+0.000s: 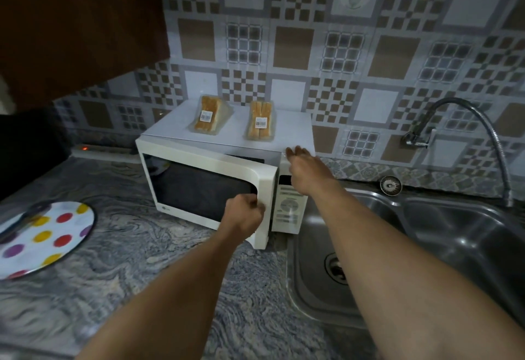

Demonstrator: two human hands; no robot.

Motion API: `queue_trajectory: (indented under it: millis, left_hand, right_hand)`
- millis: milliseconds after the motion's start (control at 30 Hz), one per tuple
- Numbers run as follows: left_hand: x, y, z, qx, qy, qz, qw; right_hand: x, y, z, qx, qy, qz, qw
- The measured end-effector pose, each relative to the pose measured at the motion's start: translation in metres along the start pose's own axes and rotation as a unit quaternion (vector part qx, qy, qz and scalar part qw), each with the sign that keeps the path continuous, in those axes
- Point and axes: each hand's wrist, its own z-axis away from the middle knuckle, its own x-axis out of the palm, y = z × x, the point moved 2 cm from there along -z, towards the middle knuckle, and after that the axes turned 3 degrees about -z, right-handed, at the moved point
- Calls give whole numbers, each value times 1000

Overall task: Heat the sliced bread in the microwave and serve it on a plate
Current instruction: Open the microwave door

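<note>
Early going at the microwave point(292, 132): a person stands before it with the door point(204, 186) part-way open, hinged on the microwave's left side. The left hand point(244, 212) has its fingers curled round the door's free edge. The right hand point(301, 166) rests on the microwave's top right front corner, its fingers laid out on the casing and holding nothing, apparently to steady the oven.

Both bread packs sit on top of the microwave, one point(208, 115) toward the left and the other point(260, 124) near the middle. Each is in clear wrap with a price label and looks unopened. The spotted plate point(31, 267) waits on the bench point(142, 274) well to the left of the microwave, with no bread on it. A dark thing lies across its far side, too blurred to name.

By this reckoning, only the door is being dealt with. Nothing of the cavity behind it can be made out. Still to do are unwrapping a pack, loading the slices, shutting the door, setting the dial, heating, and carrying the bread over to the plate.

The sink point(312, 232) lies just to the right of the microwave.
</note>
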Motion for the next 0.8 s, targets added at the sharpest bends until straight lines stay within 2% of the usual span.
queue_trajectory:
  millis: [67,100,233,300,533,800]
  left_hand:
    - [-9,1,9,-11,16,-1,1000]
    - [-14,2,13,-27,50,-14,998]
    - [-42,11,14,-76,283,-63,954]
    - [-54,22,7,-79,334,-45,938]
    - [-58,36,-17,-155,243,-86,954]
    - [-86,32,8,-150,204,-67,965]
  right_hand:
    - [-3,-4,4,2,-6,1,1000]
    - [-5,-6,4,4,-8,-2,1000]
    - [-8,-10,5,10,-12,-14,1000]
    - [-9,-12,5,9,-15,-16,1000]
    - [-15,-15,2,1,-23,-17,1000]
    - [-20,-34,-4,-2,-31,-25,999]
